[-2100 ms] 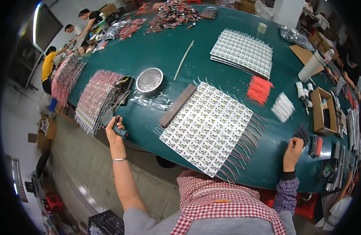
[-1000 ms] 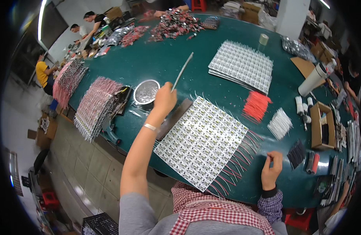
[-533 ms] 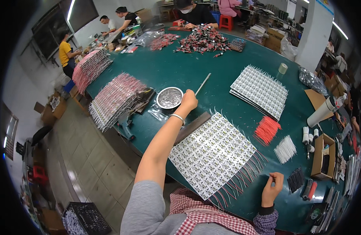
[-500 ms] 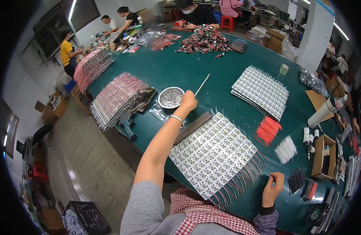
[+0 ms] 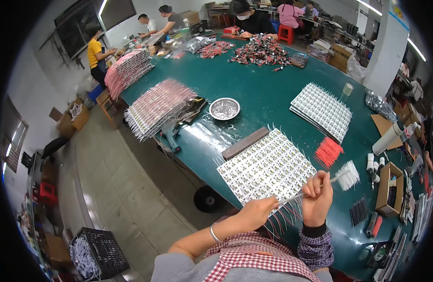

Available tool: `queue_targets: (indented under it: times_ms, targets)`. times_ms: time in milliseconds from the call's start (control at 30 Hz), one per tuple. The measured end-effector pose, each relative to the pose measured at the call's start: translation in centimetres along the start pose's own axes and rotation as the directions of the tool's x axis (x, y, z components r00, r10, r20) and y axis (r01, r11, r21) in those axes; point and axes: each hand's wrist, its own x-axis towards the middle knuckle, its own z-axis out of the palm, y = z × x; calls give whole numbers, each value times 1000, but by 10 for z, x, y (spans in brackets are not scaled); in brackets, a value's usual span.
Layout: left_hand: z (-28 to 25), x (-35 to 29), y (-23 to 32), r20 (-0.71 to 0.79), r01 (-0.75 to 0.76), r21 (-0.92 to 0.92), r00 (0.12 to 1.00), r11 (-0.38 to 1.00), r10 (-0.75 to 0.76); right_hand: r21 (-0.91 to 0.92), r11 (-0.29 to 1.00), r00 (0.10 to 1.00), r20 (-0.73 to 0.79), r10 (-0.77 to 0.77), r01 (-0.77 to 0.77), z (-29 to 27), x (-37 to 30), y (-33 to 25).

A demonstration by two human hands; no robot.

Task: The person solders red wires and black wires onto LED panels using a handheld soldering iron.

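Both of my hands are closed on a thin pale stick [image 5: 292,199], held slantwise over the near right edge of a white panel of small circuit boards [image 5: 268,164]. My left hand [image 5: 258,211] grips its lower left end. My right hand [image 5: 317,199] is curled around it further along, and its far end reaches toward a bundle of white wires [image 5: 347,176]. Red and dark wires fringe the panel's near right edge, partly hidden by my hands. A dark brown bar [image 5: 245,143] lies along the panel's far left edge. Beyond it stands a metal bowl [image 5: 224,109] with shiny silvery contents.
Wired panels are stacked at left [image 5: 157,107], with a heat-gun-like tool [image 5: 171,138] beside them. At right are more panels [image 5: 322,110], red wires [image 5: 328,152], black wires [image 5: 358,212] and a cardboard box [image 5: 389,190]. Co-workers sit around the table's far side.
My left hand has drawn back from beside the bowl to the panel's near edge, bringing the stick. My right hand has risen from the table and closed on the stick.
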Motion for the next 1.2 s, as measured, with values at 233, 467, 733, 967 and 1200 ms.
queue_targets:
  times_ms: [233, 467, 733, 967, 1200]
  targets:
    - [15, -39, 14, -379, -191, 300, 875, 935, 301, 307, 947, 995, 6, 101, -98, 12, -20, 17]
    - [15, -65, 7, -449, -188, 301, 837, 935, 313, 279, 939, 979, 17, 202, -198, 20, -34, 39]
    - [-18, -156, -23, -369, 361, -256, 821, 897, -436, -618, 771, 987, 134, -85, 151, -5, -47, 59]
    - [-34, -219, -25, -390, 476, -241, 751, 846, -533, -842, 186, 861, 486, -149, 507, -36, -69, 81]
    - [-30, -232, -30, -380, 526, -148, 752, 838, -539, -851, 163, 867, 487, -107, 499, -36, -71, 84]
